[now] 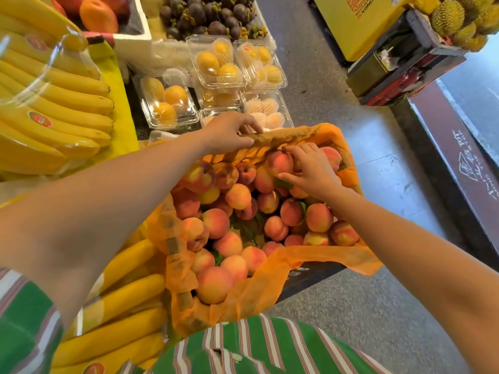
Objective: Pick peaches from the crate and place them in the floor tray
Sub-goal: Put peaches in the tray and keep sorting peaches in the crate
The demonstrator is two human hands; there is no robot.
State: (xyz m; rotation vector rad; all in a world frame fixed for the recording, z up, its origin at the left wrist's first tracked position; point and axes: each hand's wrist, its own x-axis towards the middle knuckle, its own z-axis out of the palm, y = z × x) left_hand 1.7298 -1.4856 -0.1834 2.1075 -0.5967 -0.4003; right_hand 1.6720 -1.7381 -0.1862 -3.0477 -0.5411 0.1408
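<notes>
While crate sits heaped with peaches, task barely begun. Right hand closed round one peach at far end, not yet lifted. Left hand pinching orange liner rim. Floor tray apparently out of view.

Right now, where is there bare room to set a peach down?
Bare floor lies right of the crate, up to the yellow box. The left is crowded with bananas and clamshell packs. No floor tray shows.
</notes>
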